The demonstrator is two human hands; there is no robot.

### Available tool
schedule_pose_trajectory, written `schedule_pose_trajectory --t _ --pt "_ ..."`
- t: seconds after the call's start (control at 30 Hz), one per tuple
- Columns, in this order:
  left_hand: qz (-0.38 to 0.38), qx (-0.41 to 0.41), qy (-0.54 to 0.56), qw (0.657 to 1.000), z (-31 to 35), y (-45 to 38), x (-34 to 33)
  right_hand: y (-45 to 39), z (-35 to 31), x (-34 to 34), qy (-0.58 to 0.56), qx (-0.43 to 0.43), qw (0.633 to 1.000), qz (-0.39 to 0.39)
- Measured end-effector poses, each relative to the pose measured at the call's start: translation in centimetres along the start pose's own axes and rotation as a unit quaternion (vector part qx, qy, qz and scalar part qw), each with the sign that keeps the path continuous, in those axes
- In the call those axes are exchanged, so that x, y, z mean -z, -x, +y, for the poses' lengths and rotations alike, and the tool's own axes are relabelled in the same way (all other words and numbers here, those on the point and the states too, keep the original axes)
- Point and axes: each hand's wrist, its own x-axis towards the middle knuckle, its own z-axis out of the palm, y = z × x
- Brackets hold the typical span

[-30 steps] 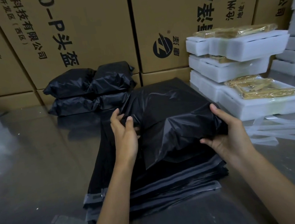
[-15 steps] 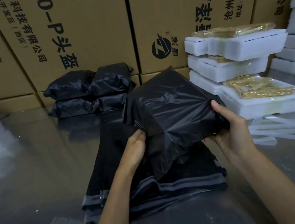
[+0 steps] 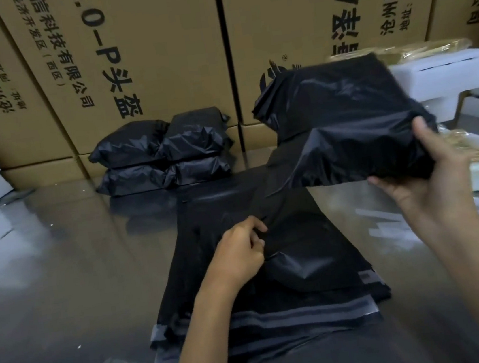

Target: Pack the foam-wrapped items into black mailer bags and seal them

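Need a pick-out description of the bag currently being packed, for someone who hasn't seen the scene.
Start at the wall of cardboard boxes behind the steel table. Right of the four sealed bags stacked against it, one filled bag is held up off the table by the right hand. Unlike the flat pile of empty bags below, it is bulging and airborne.

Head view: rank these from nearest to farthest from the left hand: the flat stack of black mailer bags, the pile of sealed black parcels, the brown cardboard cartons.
1. Flat stack of black mailer bags: the left hand pinches its top bag.
2. Pile of sealed black parcels: beyond the hand, slightly left.
3. Brown cardboard cartons: behind the parcels.
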Motion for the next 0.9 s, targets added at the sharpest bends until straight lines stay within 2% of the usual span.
schedule_pose_trajectory --t 0.1,0.23,0.27,0.37,0.43,0.77,0.83,0.9 --pt "0.038 0.008 -0.003 0.999 0.3 0.0 1.5 -0.7 1.8 -1.1 0.016 -0.036 0.999 0.003" --pt "0.13 -0.005 -0.071 0.989 0.7 -2.3 2.5 -2.3 4.2 -3.5 0.01 -0.091 0.996 0.002" --pt "0.116 -0.002 -0.108 0.987 0.7 -3.2 2.1 -2.8 4.7 -4.3 0.007 -0.1 0.995 0.002" --pt "-0.024 0.062 -0.213 0.975 -0.1 -5.0 -0.5 -4.7 6.1 -7.3 -0.015 -0.118 0.993 0.002" --pt "-0.073 0.092 -0.251 0.961 -1.3 -5.5 -2.6 -6.2 7.2 -9.3 -0.026 -0.128 0.991 -0.004" --pt "-0.039 0.066 -0.297 0.952 -3.1 -7.0 -4.4 -17.7 15.3 -21.7 -0.057 -0.213 0.972 -0.077" --pt "-0.034 0.065 -0.29 0.954 -3.3 -7.3 -4.4 -19.9 17.0 -24.0 -0.013 -0.224 0.97 -0.098" --pt "-0.034 0.068 -0.28 0.957 -3.5 -7.5 -4.4 -21.6 18.6 -25.4 0.095 -0.224 0.964 -0.105"
